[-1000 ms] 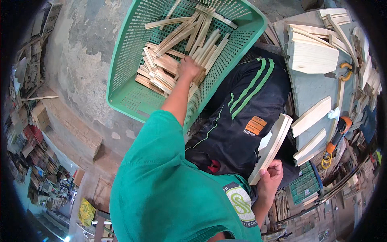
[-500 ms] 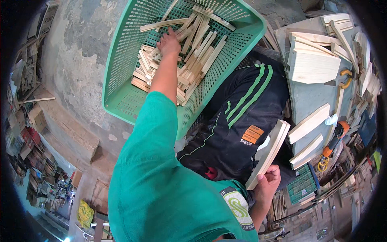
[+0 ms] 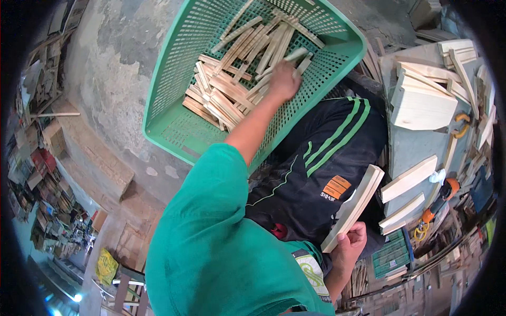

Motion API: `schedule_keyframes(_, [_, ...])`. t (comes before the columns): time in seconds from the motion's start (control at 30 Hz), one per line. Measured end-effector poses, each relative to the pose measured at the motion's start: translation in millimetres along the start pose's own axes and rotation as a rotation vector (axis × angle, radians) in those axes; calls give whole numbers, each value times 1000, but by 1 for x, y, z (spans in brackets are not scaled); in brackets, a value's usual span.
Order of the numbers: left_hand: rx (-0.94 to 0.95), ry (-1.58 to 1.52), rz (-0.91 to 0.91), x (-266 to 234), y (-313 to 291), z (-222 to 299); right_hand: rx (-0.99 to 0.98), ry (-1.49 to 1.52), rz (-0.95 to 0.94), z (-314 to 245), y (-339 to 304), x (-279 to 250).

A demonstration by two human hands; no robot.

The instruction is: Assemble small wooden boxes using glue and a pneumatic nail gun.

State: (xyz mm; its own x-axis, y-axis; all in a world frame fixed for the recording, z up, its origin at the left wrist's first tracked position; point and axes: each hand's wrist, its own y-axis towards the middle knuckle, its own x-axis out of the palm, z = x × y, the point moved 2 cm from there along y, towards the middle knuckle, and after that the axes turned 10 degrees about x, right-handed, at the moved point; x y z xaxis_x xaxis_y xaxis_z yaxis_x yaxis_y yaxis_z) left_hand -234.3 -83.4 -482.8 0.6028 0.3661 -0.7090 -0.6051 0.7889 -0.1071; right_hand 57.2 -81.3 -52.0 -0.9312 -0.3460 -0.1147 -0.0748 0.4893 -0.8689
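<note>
My left hand (image 3: pixel 285 82) is reached into a green plastic basket (image 3: pixel 174 143), over the right side of a loose pile of wooden strips (image 3: pixel 226 97). Its fingers are curled around a pale wooden strip (image 3: pixel 297 54), slightly smeared by motion. Beside my lap, my right hand (image 3: pixel 349 244) grips the lower end of another wooden strip (image 3: pixel 358 203) between thumb and fingers. That strip tilts up and away to the right, with a lengthwise line along it that could be a groove or a joint between two pieces.
A grey board (image 3: pixel 416 145) on the right bears cut wooden pieces (image 3: pixel 424 105) and an orange-and-black power tool (image 3: pixel 440 200). Below it sits a small green crate (image 3: pixel 391 255). My dark-trousered leg (image 3: pixel 327 142) lies between basket and board. Stacked wood scraps line the left.
My left hand has moved right across the basket, from the middle of the pile to its right side, and now grips a strip. The right hand keeps its hold.
</note>
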Motion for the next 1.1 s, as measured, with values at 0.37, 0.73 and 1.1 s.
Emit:
schedule_keyframes(0.37, [-235, 166, 291, -72, -17, -56, -45, -24, 27, -3, -2, 0])
schedule_keyframes(0.73, [-268, 115, -168, -25, 53, -41, -35, -67, 44, -4, -4, -2])
schedule_keyframes(1.1, [-407, -135, -139, -29, 75, -53, -77, 26, 41, -5, -17, -5])
